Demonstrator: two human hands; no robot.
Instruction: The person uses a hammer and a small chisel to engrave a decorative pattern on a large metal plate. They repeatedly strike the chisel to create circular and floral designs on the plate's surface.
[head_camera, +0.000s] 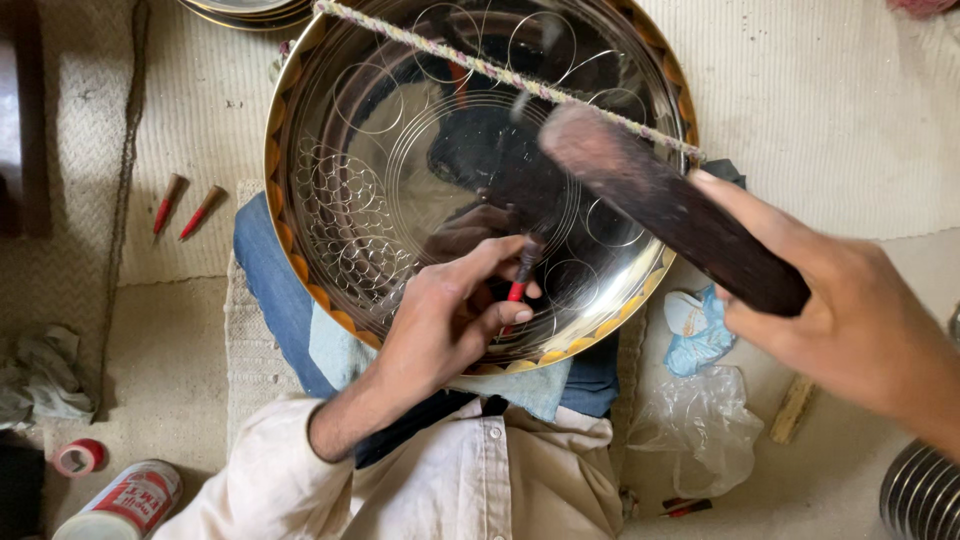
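Left hand (450, 320) curled shut around a thin red-handled punch (520, 275), tip pressed to the face of a large round metal tray (330, 130). Right hand (840, 310) closed around the lower end of a dark wooden mallet (670, 205), raised at a slant above the tray, upper end blurred. Mallet head just above and to the right of the punch, apart from it.

Tray propped on the lap, resting on a pale blue cloth (345, 355) and blue trousers (265, 270), filling the upper middle of the view. Shiny surface covered with scribed circles; denser punched pattern of small rings along the left side; gold-coloured scalloped band round the rim. Braided cord (440, 50) stretched across the top of the tray from upper left to right edge. Dark reflection in the tray's centre.

White shirt sleeve (270, 480) on the left forearm, cuff pushed back.

On the floor at left: two red-tipped punches (185, 208) lying side by side, well apart from the tray. Further down, a roll of red tape (78, 457) and a white and red can (125, 500) on its side. Crumpled grey rag (40, 375) at the far left edge. On the right, a blue and white cloth scrap (695, 325), a clear plastic bag (700, 425), and a short wooden stick (793, 408) beneath the right wrist. Ribbed metal object (920, 495) at the lower right corner, only partly in view.
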